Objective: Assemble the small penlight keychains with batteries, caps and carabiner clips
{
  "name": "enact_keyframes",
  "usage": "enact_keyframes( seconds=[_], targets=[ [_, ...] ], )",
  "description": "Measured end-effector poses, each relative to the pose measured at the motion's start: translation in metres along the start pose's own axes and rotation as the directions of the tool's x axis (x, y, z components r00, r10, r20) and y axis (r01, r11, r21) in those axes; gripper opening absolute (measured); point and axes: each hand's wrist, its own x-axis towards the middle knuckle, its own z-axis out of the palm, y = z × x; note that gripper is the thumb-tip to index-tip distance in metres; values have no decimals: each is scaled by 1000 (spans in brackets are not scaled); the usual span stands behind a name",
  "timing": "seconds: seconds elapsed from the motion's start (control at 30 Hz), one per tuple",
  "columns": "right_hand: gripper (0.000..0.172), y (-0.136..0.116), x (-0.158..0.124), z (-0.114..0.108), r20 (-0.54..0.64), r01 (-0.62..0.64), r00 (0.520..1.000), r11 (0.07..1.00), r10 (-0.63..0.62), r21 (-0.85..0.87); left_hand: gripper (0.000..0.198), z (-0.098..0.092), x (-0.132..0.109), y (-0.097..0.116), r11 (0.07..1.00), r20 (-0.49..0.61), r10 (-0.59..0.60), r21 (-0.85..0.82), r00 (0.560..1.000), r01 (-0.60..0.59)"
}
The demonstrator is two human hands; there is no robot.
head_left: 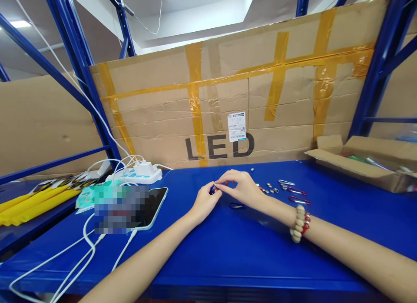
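Observation:
My left hand [206, 202] is closed around a small blue and silver piece [213, 189], mostly covered by the fingers, so its kind is unclear. My right hand [239, 188] meets it from the right, thumb and forefinger pinched together at the piece's silver top. Whether the right fingers hold a separate part is hidden. Just below the right hand lies a dark blue carabiner [237, 205]. Beyond the right wrist are several small silver metal bits [267, 191], a silver safety pin [286, 182] and red safety pins [299, 200].
A phone [156, 207] with white cables lies at the left, below a white power strip [143, 174]. Yellow-handled items [42, 201] rest at the far left. An open cardboard box [368, 164] stands back right. A tall cardboard sheet [156, 120] closes off the rear of the blue shelf [247, 255].

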Motion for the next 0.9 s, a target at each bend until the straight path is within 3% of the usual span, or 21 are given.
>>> enact_keyframes(
  seconds=[0.13,0.27,0.33,0.5,0.57,0.63,0.73,0.9],
  targets=[
    [11,-1,0,0,40,8,999,999,-10,49,11,-1,-2,1,1000,14,-15,-5,1000,15],
    [17,-2,7,-9,169,36,984,986,-64,162,9,-2,-5,5,999,6,-48,4,999,48],
    [23,9,12,-18,192,-21,981,991,-5,134,12,-2,-6,8,997,-5,-72,-11,997,72],
    [29,83,9,-54,68,-241,962,937,266,-253,18,-1,-9,16,990,9,-131,-41,991,132],
    [28,115,0,-68,48,-290,935,833,352,-470,16,0,-11,17,989,10,-141,-53,990,141],
    [32,139,-10,-75,37,-343,894,737,446,-583,16,0,-11,17,988,9,-142,-65,990,142],
    [39,157,-18,-73,111,-361,847,716,520,-598,16,1,-11,16,987,4,-137,-79,991,137],
    [42,157,-13,-58,198,-302,812,685,549,-663,16,0,-9,15,987,6,-135,-83,991,135]
  ],
)
